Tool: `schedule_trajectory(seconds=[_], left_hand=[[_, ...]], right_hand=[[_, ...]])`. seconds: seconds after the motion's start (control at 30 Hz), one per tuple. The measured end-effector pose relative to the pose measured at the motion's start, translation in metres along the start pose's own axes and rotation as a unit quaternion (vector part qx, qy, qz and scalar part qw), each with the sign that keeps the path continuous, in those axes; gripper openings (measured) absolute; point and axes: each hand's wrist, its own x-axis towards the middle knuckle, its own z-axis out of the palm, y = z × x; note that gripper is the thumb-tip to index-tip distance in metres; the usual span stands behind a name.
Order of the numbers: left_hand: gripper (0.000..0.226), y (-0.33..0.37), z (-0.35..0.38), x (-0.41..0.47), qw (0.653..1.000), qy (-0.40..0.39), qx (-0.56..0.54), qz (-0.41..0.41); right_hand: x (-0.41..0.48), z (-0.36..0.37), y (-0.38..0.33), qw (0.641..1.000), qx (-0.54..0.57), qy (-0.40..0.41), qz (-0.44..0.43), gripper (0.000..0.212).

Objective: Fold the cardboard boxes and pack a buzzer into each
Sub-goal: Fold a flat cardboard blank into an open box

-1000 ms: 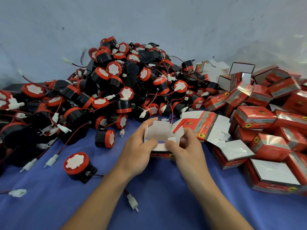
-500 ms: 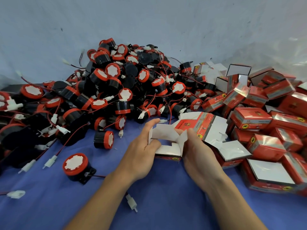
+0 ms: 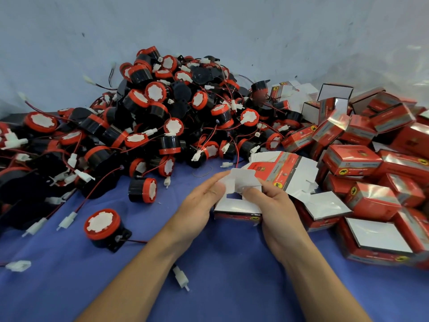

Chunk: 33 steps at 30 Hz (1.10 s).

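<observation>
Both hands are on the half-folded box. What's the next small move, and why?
Probably fold the raised white flaps down and tuck them into the cardboard box. The left hand and right hand both hold it, its flaps stand up untucked, and a loose buzzer lies ready to the left.

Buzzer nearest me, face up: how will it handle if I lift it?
Likely rigid: the buzzer looks hard plastic. Its flat black base should stop rolling. Its red wire runs under the left forearm, so it may drag or snag.
</observation>
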Motion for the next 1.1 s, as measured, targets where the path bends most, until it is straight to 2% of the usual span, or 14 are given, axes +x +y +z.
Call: schedule_trajectory(seconds=[0.13, 0.2, 0.3, 0.43, 0.53, 0.57, 0.6, 0.67, 0.8, 0.87, 1.0, 1.1], left_hand=[[0.039, -0.008, 0.003, 0.015, 0.992, 0.108, 0.055, 0.042], [0.052, -0.006, 0.004, 0.012, 0.985, 0.148, 0.022, 0.081], [0.058, 0.001, 0.006, 0.01, 0.984, 0.138, -0.011, 0.117], [0.041, 0.001, 0.007, 0.012, 0.987, 0.12, -0.044, 0.093], [0.032, 0.002, 0.004, 0.01, 0.99, 0.089, -0.067, 0.081], [0.031, 0.002, 0.003, 0.009, 0.991, 0.079, -0.074, 0.078], [0.03, 0.003, 0.002, 0.008, 0.992, 0.074, -0.071, 0.077], [0.026, 0.002, 0.001, 0.006, 0.993, 0.079, -0.024, 0.087], [0.057, -0.002, 0.002, 0.007, 0.991, 0.11, 0.002, 0.083], [0.062, -0.003, 0.002, 0.008, 0.986, 0.14, 0.024, 0.091], [0.051, -0.004, 0.003, 0.008, 0.98, 0.15, 0.069, 0.111], [0.036, -0.001, 0.001, 0.008, 0.985, 0.14, -0.008, 0.103]], right_hand=[[0.0, 0.002, 0.003, 1.0, 0.002, -0.027, 0.012, 0.03], [0.0, 0.002, 0.003, 0.999, 0.017, -0.036, 0.013, 0.029], [-0.002, -0.001, 0.001, 0.996, 0.065, -0.056, 0.007, 0.027], [-0.003, -0.011, -0.001, 0.991, 0.121, -0.061, 0.017, 0.02], [-0.002, -0.012, -0.001, 0.988, 0.148, -0.046, 0.02, 0.029], [-0.002, -0.012, -0.001, 0.988, 0.147, -0.044, 0.016, 0.025], [-0.002, -0.011, -0.002, 0.988, 0.144, -0.045, 0.014, 0.017], [-0.002, -0.01, 0.0, 0.991, 0.126, -0.046, 0.014, 0.026], [-0.006, -0.003, -0.003, 1.0, 0.0, -0.007, -0.012, 0.039], [-0.009, 0.001, -0.003, 0.997, -0.057, -0.009, -0.043, 0.04], [-0.009, 0.003, -0.003, 0.992, -0.107, -0.007, -0.064, 0.043], [-0.009, 0.001, -0.005, 0.995, -0.081, -0.019, -0.051, 0.034]])
